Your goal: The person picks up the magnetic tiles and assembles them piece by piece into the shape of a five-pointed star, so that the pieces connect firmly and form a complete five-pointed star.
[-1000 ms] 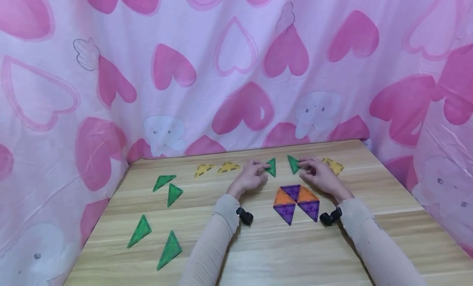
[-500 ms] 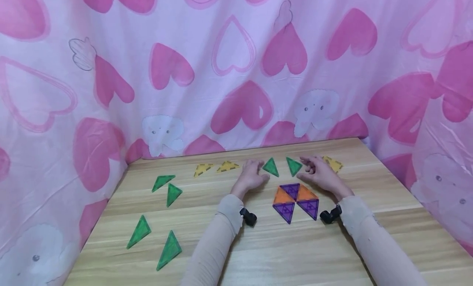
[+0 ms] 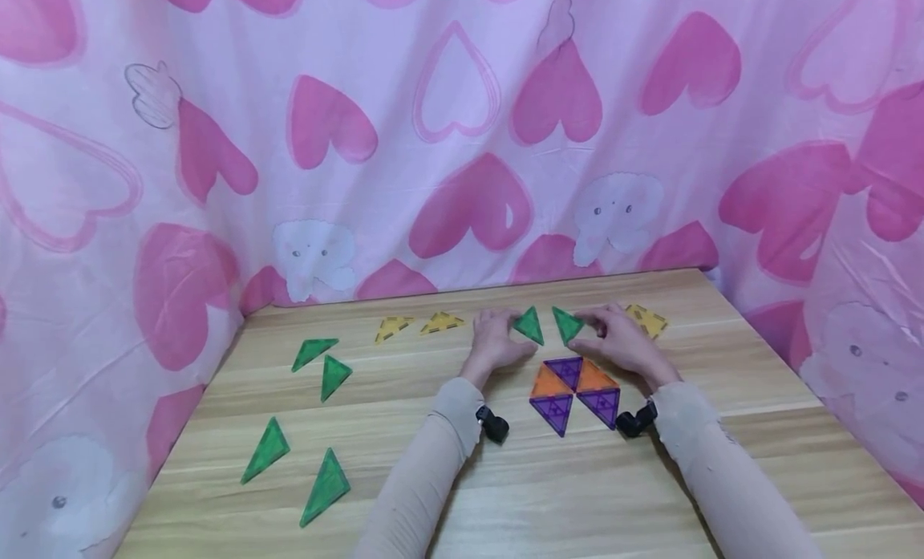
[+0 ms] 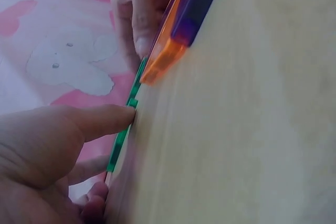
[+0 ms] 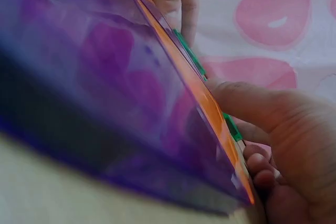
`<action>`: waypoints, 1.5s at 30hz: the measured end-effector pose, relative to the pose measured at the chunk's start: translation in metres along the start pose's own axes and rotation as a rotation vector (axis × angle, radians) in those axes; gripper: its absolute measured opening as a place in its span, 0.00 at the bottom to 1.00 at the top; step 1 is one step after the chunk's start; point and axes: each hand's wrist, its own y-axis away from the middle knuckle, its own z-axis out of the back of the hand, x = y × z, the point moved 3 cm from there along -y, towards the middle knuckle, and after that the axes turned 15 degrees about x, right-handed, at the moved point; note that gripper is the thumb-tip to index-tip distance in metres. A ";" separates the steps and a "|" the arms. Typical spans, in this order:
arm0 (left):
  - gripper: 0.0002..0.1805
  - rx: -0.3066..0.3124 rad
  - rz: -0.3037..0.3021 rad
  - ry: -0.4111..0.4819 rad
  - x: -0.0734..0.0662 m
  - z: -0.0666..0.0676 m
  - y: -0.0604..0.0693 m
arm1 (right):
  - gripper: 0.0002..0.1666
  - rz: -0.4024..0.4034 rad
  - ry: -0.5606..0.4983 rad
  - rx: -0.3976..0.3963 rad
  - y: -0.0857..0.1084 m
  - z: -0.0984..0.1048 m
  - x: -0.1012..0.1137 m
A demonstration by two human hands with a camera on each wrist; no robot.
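Note:
Two green triangle magnetic tiles lie near the back of the table with a small gap between them. My left hand (image 3: 496, 342) pinches the left green triangle tile (image 3: 529, 326) between thumb and fingers; in the left wrist view the thumb (image 4: 107, 120) touches its near edge. From the other side, my right hand (image 3: 619, 340) pinches the right green triangle tile (image 3: 567, 325). Just in front lies a flat fan of purple tiles (image 3: 552, 413) and orange tiles (image 3: 550, 381). Those tiles hide part of the right hand's green tile in the right wrist view.
Yellow triangle tiles (image 3: 442, 323) lie at the back left, and more yellow tiles (image 3: 646, 322) are partly behind the right hand. Several other green tiles (image 3: 326, 487) are spread over the left side of the wooden table (image 3: 549, 503). A pink heart-patterned curtain (image 3: 462, 206) surrounds the table.
Both hands came off the green tiles half a second ago, the left tile having turned. Now the thumbs have moved inward and both hands grip the tiles again; the right tile has shifted slightly left.

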 end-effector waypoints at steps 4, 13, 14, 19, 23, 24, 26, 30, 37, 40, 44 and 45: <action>0.40 -0.031 0.038 -0.020 -0.004 -0.003 0.000 | 0.47 -0.021 -0.011 0.000 -0.003 -0.003 0.003; 0.38 -0.038 0.091 -0.077 -0.008 -0.009 -0.001 | 0.46 -0.022 0.009 -0.002 -0.005 -0.007 0.004; 0.38 -0.040 0.094 -0.077 -0.008 -0.009 -0.001 | 0.46 -0.023 0.006 -0.002 -0.005 -0.007 0.004; 0.40 -0.042 0.103 -0.066 -0.010 -0.011 0.000 | 0.48 -0.010 0.000 0.001 -0.005 -0.007 0.004; 0.41 -0.039 0.107 -0.055 -0.010 -0.011 0.000 | 0.49 -0.004 0.003 -0.002 -0.005 -0.007 0.004; 0.41 -0.039 0.106 -0.055 -0.009 -0.011 -0.001 | 0.49 -0.007 0.001 -0.001 -0.004 -0.006 0.004; 0.41 -0.035 0.099 -0.055 -0.008 -0.012 -0.001 | 0.48 -0.012 -0.007 0.003 -0.004 -0.006 0.004; 0.41 -0.002 0.060 -0.030 -0.003 -0.013 -0.003 | 0.46 -0.033 -0.036 0.021 -0.003 -0.006 0.001; 0.43 0.079 -0.082 0.120 0.000 0.003 0.010 | 0.48 -0.020 -0.039 -0.002 0.000 0.001 -0.002; 0.40 0.048 -0.093 0.157 0.009 0.013 0.023 | 0.48 -0.004 -0.034 0.005 0.000 0.001 0.000; 0.34 -0.043 -0.140 0.120 0.024 0.033 0.042 | 0.47 0.008 -0.033 0.021 -0.001 -0.001 0.002; 0.33 -0.064 -0.151 0.110 0.027 0.040 0.047 | 0.47 0.006 -0.032 0.020 -0.002 -0.001 0.002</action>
